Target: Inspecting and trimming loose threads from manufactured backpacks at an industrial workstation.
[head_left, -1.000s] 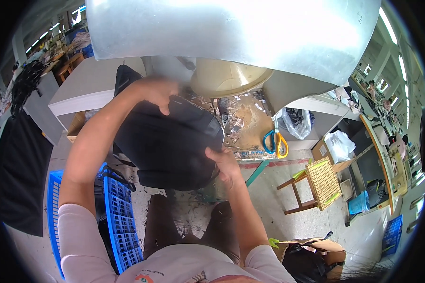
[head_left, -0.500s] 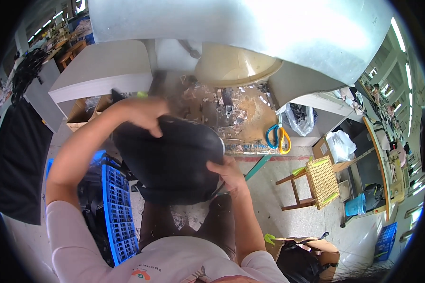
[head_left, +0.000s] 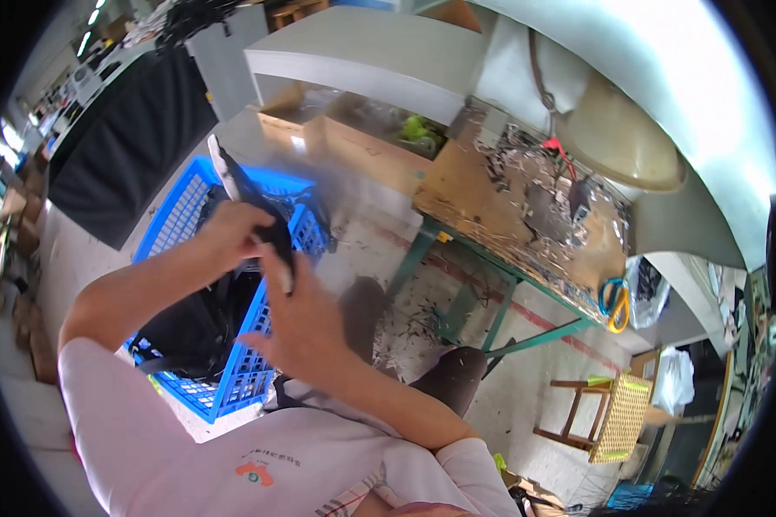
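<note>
Left hand grips black panel over blue crate, left-centre; right hand blurred, grip unclear; likely repositioning, next needs steadying.

Small dark lettering and an orange emblem are printed on the near short-sleeved shirt; neither can be read.

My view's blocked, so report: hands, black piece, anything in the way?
Left hand gripping black piece. Right hand at its lower end, grip unclear. Blue crate close by, black items inside. No obstruction seen.
</note>
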Demonstrator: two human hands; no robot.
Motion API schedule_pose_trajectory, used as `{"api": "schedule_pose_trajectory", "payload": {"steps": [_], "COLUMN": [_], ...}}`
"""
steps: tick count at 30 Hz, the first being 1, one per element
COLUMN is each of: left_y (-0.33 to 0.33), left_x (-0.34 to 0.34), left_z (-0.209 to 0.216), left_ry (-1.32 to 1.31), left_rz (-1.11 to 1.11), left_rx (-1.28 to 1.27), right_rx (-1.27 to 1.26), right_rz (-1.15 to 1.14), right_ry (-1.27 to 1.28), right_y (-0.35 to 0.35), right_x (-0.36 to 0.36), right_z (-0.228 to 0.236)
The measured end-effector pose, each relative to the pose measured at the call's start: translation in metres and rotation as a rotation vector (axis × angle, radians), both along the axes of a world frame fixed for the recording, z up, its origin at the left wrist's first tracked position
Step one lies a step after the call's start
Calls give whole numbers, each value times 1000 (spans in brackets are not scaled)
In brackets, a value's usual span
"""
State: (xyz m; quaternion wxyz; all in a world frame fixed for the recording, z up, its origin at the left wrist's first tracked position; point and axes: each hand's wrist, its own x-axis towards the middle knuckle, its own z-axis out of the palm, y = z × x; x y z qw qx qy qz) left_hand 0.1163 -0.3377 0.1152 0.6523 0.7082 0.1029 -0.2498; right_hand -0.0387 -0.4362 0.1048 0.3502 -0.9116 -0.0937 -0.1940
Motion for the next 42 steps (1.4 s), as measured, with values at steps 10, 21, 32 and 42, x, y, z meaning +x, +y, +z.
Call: {"api": "schedule_pose_trajectory", "payload": {"steps": [10,21,32,42], "left_y": [-5,-124,-187,-209], "left_x": [44,55,43,37], "left_z": [17,-10,12,18], "left_ry": [-1426,-530,-697,-705], "left_rz": [-56,-558,-663,-681], "left_rx": [369,-505,-200,-141], "right_rx": [851,1119,1309,1334], "right_rz": [21,-418,-562,-582], "right_ry": [128,-74,-121,-144], "right_y": [-148,-228,-255,-269], "right_x": [-52,-131,-145,-147], "right_z": [-32,-39,-60,-59]}}
